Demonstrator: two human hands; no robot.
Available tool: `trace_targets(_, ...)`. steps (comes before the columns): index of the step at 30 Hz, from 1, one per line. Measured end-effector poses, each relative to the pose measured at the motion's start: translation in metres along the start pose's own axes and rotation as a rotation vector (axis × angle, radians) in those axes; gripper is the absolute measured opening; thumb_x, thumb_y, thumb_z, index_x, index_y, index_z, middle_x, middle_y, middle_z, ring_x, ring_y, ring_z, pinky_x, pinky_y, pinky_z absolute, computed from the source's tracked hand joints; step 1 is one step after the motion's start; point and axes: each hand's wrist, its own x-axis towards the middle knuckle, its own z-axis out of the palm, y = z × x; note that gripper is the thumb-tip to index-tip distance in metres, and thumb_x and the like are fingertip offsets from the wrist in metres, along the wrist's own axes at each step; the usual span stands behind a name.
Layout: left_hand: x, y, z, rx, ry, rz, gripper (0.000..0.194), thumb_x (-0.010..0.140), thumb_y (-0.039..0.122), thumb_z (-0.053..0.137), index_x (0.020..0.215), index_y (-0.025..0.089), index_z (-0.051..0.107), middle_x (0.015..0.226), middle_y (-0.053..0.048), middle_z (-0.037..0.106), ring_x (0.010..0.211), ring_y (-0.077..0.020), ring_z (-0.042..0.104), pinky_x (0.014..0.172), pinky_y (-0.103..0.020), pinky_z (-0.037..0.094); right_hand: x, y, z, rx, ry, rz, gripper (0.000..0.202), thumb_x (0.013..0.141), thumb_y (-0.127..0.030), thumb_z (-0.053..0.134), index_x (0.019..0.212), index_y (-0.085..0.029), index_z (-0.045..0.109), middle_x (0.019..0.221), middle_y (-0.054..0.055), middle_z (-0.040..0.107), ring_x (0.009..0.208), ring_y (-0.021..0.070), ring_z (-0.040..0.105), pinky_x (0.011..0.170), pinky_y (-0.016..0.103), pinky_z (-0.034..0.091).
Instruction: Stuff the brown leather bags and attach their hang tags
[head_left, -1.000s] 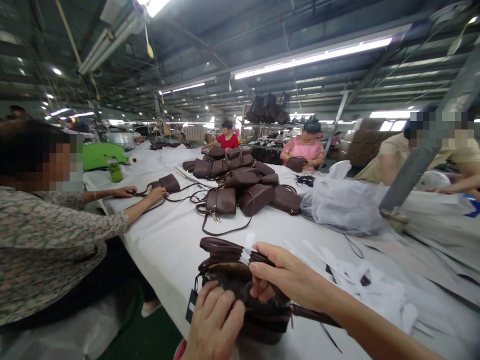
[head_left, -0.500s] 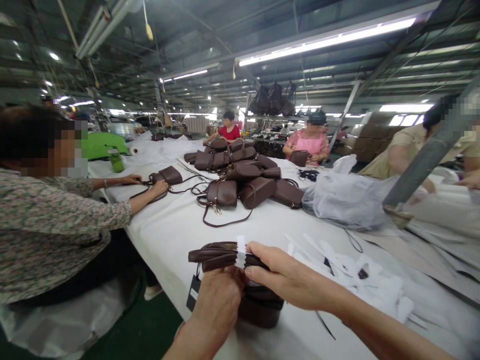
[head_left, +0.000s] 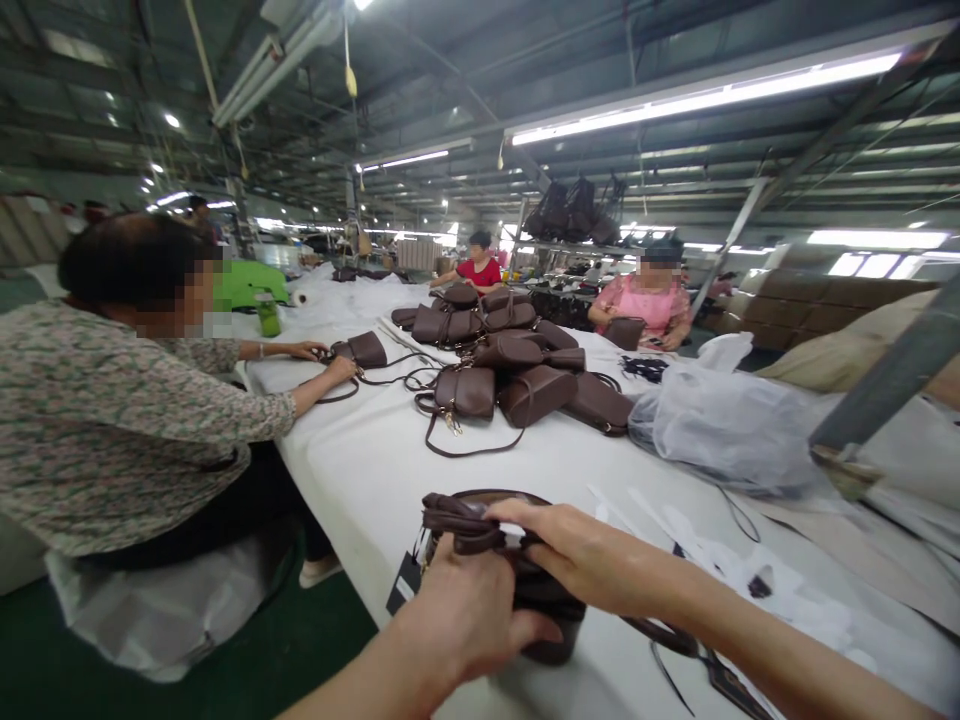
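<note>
A dark brown bag (head_left: 555, 640) stands on the white table near its front edge, with its folded strap bundle (head_left: 459, 515) on top. My left hand (head_left: 472, 610) is closed round the near side of the strap bundle, thumb pointing right. From above and the right, my right hand (head_left: 577, 550) pinches the strap bundle, with a bit of white strip showing under its fingers. A black tag (head_left: 403, 583) hangs at the bag's left side. The bag's front is partly hidden by my hands.
Brown bags (head_left: 465, 393) are piled mid-table. A person (head_left: 135, 400) at the left handles another bag; two more sit across the table. Clear plastic (head_left: 720, 425), white strips (head_left: 795, 590) and a slanted metal pole (head_left: 892, 350) are at the right.
The view has turned slightly left. The strap bundle is now more bunched, and the white band round it is mostly covered by my right hand. My left thumb has come into sight.
</note>
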Motion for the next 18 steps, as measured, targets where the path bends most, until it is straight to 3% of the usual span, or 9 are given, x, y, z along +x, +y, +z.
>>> trace_targets(4,0.017,0.007,-0.007,0.038,-0.133,0.013,0.07,0.067,0.071,0.06,0.101,0.011,0.072,0.097,-0.019,0.071,0.102,-0.0378,0.061,0.096,-0.047,0.042,0.002,0.016,0.001,0.027,-0.011,0.043,0.058,0.078,-0.008,0.041,0.132,-0.026,0.051,0.124,0.003,0.064,0.11,0.0214,0.059,0.097,0.035,0.043)
trace_targets(9,0.038,0.007,-0.008,0.197,-0.308,0.111,0.063,0.063,0.066,0.066,0.096,0.013,0.074,0.092,-0.018,0.073,0.093,-0.0364,0.064,0.09,-0.046,0.046,0.009,0.027,-0.003,-0.024,-0.035,0.104,0.056,0.074,-0.006,0.045,0.127,-0.023,0.054,0.112,0.004,0.068,0.101,0.0216,0.061,0.089,0.033,0.046)
trace_targets(14,0.032,0.003,-0.008,0.292,-0.279,0.25,0.032,0.077,0.039,0.065,0.086,0.01,0.075,0.081,-0.018,0.073,0.082,-0.0338,0.067,0.079,-0.044,0.05,0.016,0.019,-0.006,-0.084,-0.087,0.083,0.049,0.074,-0.005,0.047,0.119,-0.021,0.058,0.112,0.006,0.067,0.1,0.0217,0.061,0.086,0.03,0.046)
trace_targets(18,0.028,0.002,0.0,0.292,-0.223,0.247,0.011,0.074,0.015,0.063,0.075,0.012,0.074,0.069,-0.014,0.071,0.071,-0.0282,0.067,0.067,-0.037,0.051,0.018,0.021,-0.004,-0.13,-0.135,0.047,0.044,0.077,-0.008,0.048,0.118,-0.02,0.059,0.11,0.007,0.068,0.1,0.022,0.062,0.086,0.031,0.047)
